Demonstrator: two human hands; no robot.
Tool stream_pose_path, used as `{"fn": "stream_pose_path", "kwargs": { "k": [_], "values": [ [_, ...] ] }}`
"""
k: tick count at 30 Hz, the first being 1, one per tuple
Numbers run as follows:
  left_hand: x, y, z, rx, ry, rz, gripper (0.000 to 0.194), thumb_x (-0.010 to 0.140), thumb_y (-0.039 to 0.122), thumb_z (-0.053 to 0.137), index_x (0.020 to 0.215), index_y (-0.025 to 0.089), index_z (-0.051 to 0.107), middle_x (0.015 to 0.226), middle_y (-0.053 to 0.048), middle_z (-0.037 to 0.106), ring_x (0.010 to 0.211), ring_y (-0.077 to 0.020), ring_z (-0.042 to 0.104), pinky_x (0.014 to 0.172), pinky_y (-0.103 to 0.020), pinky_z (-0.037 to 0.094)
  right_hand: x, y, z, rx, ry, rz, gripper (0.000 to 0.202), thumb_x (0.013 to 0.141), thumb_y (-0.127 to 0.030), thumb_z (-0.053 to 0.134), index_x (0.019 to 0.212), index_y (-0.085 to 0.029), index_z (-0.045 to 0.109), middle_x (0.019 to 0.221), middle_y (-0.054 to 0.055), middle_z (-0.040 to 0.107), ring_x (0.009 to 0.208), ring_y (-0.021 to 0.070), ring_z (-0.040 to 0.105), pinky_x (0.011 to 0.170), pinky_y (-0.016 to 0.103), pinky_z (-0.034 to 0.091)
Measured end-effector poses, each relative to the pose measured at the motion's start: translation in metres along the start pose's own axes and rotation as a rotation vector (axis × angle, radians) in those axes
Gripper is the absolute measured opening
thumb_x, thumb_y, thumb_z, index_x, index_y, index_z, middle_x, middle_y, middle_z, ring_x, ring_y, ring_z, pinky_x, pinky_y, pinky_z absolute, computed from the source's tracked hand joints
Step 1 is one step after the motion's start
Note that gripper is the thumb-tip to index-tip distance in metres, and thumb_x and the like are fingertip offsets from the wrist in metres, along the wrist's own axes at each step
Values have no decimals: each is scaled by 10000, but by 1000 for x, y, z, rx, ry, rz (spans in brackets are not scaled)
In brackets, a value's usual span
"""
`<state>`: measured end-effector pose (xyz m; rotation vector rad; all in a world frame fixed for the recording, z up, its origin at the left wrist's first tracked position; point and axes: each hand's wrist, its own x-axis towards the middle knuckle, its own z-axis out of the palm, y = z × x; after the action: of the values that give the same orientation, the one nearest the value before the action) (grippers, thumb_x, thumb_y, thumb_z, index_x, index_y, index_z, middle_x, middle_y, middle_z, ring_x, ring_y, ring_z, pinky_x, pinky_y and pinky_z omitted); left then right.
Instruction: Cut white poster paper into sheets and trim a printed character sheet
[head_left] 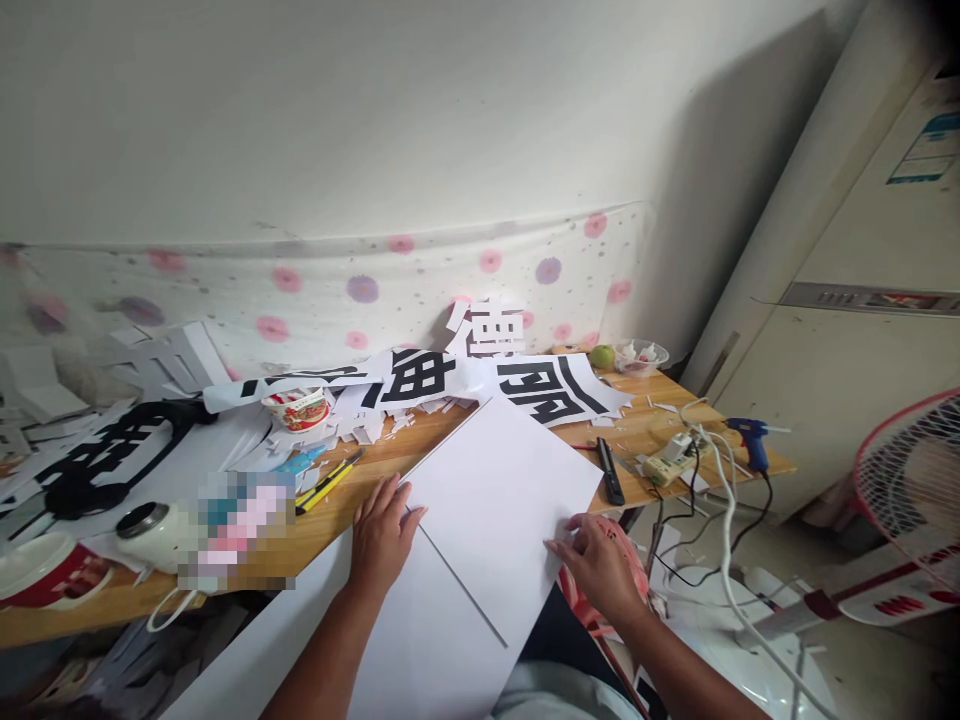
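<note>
A large white board (502,490) lies tilted across the table's front edge, over another white sheet (300,640) that reaches down toward my lap. My left hand (384,530) rests on the board's left edge, fingers spread and thumb on the surface. At the board's right edge, my right hand (589,560) has thumb and fingertips pinched together on the rim. A thin dark line, an edge or gap, runs diagonally down from my left thumb. Beyond the board lie paper sheets with black characters (551,390).
A yellow cutter (330,482), a paper bowl (298,408) and a white jug (150,530) are at left. On the right are a black cutter (610,472), a power strip (671,462), a blue glue gun (754,440), cables and a fan (915,490).
</note>
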<state>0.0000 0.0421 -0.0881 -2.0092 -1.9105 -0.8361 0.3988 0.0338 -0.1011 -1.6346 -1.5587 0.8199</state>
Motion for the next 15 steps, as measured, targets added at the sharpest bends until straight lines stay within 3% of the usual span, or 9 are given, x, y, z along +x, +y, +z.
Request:
{"fn": "stream_pose_path", "kwargs": {
  "k": [4,7,10,12,15],
  "values": [
    [-17,20,-2,-1,24,-28,371,1045,458,623,1352,273,718,1611,-171,586,1516,-401,511,1207,-586,426,0,7,-2,-191,7,-79,341,897,-571,742,1016,-258,676,817,43,750,758,268,710,742,359,527],
    [-32,38,-2,9,5,-25,378,1049,442,616,1360,252,718,1655,-206,522,1532,-410,491,1196,-582,440,8,10,-8,-399,62,-324,305,924,-465,740,1119,-230,724,1300,161,743,1178,359,704,1003,464,536],
    [-41,50,-1,-9,-30,-2,371,1059,389,587,1373,238,715,1630,-217,549,1534,-408,492,1196,-589,443,33,14,-17,-497,106,-533,621,828,-407,839,1394,-210,678,1727,191,405,1605,446,346,1256,583,360],
    [-42,53,-1,-15,-41,-5,375,1054,373,587,1387,249,706,1617,-205,568,1533,-402,497,1197,-592,445,53,15,-21,-526,103,-537,851,773,-453,888,1528,-190,595,1779,211,297,1658,462,221,1296,617,297],
    [-41,52,0,-13,-46,-24,390,1049,369,587,1412,265,687,1625,-187,568,1529,-386,506,1199,-583,444,75,15,-23,-554,59,-480,897,778,-538,878,1545,-178,584,1710,247,412,1599,456,364,1288,624,315]
  ]
}}
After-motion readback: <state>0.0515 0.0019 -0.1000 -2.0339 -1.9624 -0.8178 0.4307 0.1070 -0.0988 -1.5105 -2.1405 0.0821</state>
